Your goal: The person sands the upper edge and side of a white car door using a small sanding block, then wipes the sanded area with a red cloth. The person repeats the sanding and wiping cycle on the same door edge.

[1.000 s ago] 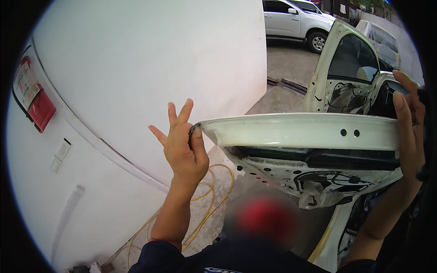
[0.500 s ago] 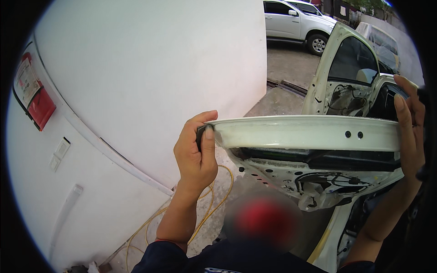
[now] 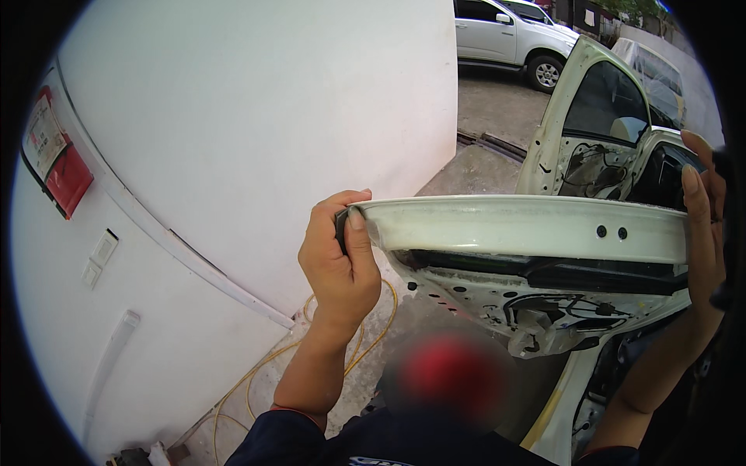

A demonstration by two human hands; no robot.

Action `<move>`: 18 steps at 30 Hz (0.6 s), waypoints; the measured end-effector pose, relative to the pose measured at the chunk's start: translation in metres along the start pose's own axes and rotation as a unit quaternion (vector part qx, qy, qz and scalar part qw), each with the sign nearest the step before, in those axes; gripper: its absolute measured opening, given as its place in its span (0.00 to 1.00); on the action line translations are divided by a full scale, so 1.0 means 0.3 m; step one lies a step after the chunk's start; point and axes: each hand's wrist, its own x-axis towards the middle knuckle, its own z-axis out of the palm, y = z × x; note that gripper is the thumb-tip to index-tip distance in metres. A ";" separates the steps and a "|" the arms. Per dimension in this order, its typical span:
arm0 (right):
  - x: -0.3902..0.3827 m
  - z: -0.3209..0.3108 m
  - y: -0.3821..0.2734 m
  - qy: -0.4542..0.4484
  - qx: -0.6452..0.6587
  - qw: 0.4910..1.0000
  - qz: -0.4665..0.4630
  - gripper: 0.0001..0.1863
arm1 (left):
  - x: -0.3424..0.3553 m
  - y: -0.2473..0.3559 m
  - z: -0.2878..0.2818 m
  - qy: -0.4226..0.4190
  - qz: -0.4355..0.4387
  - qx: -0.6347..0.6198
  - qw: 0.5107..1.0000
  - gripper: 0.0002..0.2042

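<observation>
A stripped, pale cream car door (image 3: 497, 225) stands open across the middle, its frame edge towards me. At the left end of that edge, my left hand (image 3: 342, 260) is closed, thumb in front and fingers wrapped behind. It grips a small dark flat pad (image 3: 341, 229) against the door; most of the pad is hidden by the hand. Beside the door's right end my right hand (image 3: 705, 210) is raised, fingers and thumb stretched upward and apart. Nothing shows in it, though the dark rim of the picture hides part of it.
A white wall (image 3: 256, 140) rises on the left, with a red pouch (image 3: 71, 182) and a switch plate (image 3: 105, 247). A yellow hose (image 3: 250, 380) lies on the concrete. Beyond stand another open door (image 3: 544, 147) and a silver vehicle (image 3: 497, 39). A blurred red shape is low centre.
My left hand keeps its grip on the pad at the door's end, its wrist and forearm shifted slightly right. My right hand has moved slightly, its thumb a little lower. The view has shifted slightly.
</observation>
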 end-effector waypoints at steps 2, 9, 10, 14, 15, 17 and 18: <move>0.000 0.000 0.001 0.000 0.001 1.000 -0.001 0.25 | 0.006 0.011 -0.021 -0.027 0.013 0.055 0.998 0.07; -0.004 -0.002 0.001 0.002 0.002 1.000 -0.004 0.25 | 0.023 -0.022 -0.059 -0.041 -0.007 -0.067 0.997 0.08; -0.005 -0.003 0.002 0.002 0.001 1.000 -0.004 0.25 | 0.021 -0.028 -0.050 -0.027 0.001 -0.067 0.997 0.08; -0.006 -0.003 0.002 0.002 0.002 1.000 -0.004 0.25 | 0.011 -0.033 -0.022 -0.005 0.008 -0.050 0.999 0.06; -0.006 -0.002 0.003 0.002 0.002 1.000 -0.003 0.25 | 0.010 -0.030 -0.021 -0.006 0.022 -0.026 0.999 0.06; -0.005 -0.002 0.003 0.000 0.001 1.000 -0.003 0.25 | 0.010 -0.023 -0.024 -0.009 0.039 0.024 0.999 0.05; -0.003 -0.004 0.004 0.000 0.000 1.000 -0.002 0.25 | 0.013 -0.020 -0.029 -0.018 0.047 0.045 0.998 0.04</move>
